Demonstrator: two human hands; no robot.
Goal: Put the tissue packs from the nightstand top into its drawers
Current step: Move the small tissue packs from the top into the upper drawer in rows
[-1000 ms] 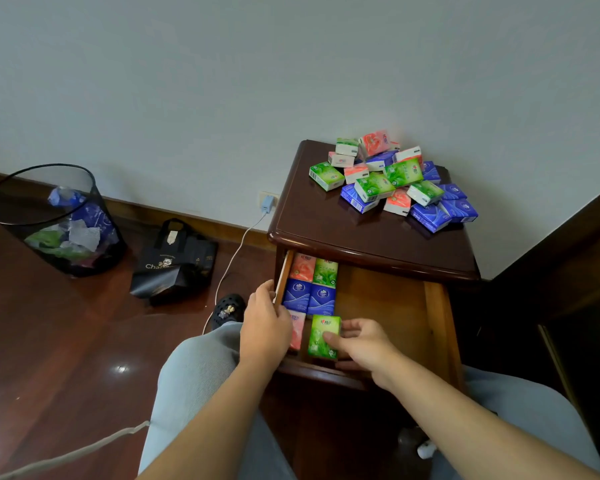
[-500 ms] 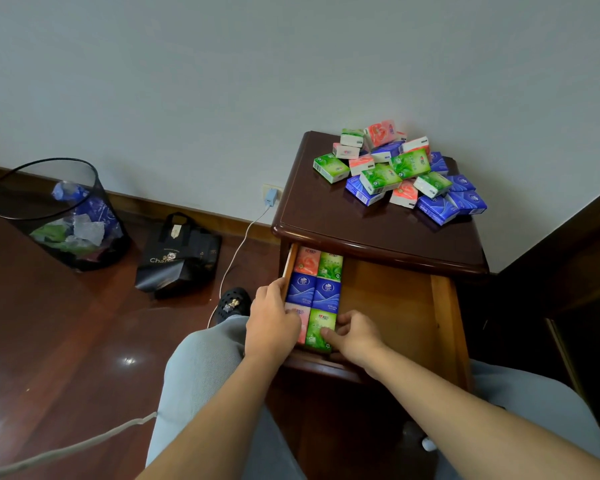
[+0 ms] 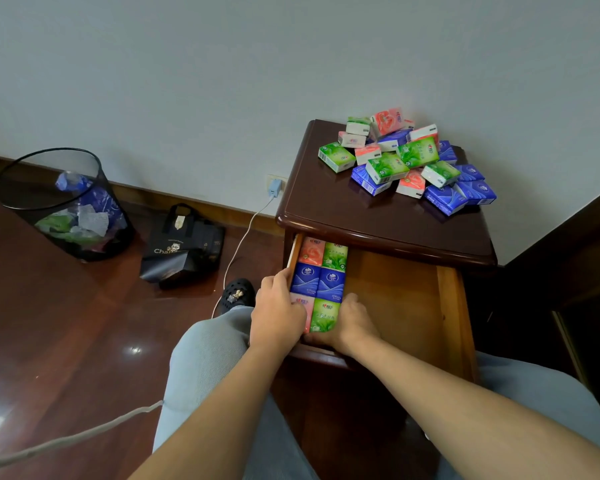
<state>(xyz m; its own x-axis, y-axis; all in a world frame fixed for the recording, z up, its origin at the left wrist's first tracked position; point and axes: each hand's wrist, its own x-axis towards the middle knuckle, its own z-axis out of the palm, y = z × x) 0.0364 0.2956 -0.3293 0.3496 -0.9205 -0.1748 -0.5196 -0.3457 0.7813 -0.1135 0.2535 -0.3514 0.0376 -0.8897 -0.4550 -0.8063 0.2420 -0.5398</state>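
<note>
A heap of green, blue and pink tissue packs (image 3: pixel 407 161) lies at the back right of the dark wooden nightstand top (image 3: pixel 343 216). Below it the top drawer (image 3: pixel 402 299) is pulled out, with several packs set in two columns along its left side. The nearest green pack (image 3: pixel 324 315) lies flat in the front row beside a pink pack (image 3: pixel 303 306). My right hand (image 3: pixel 352 323) presses against the green pack's right side and front. My left hand (image 3: pixel 276 313) rests over the drawer's left wall, fingers on the pink pack.
A black mesh waste bin (image 3: pixel 63 202) with scraps stands at the left by the wall. A dark paper bag (image 3: pixel 184 251) lies on the red-brown floor, beside a charger cable (image 3: pixel 243 237) and a black shoe (image 3: pixel 236 296). My grey-trousered knees flank the drawer front. Dark furniture stands right.
The green pack went from held above the drawer's front to lying flat in the front row. My right hand has sunk with it; my left hand shifted onto the pink pack.
</note>
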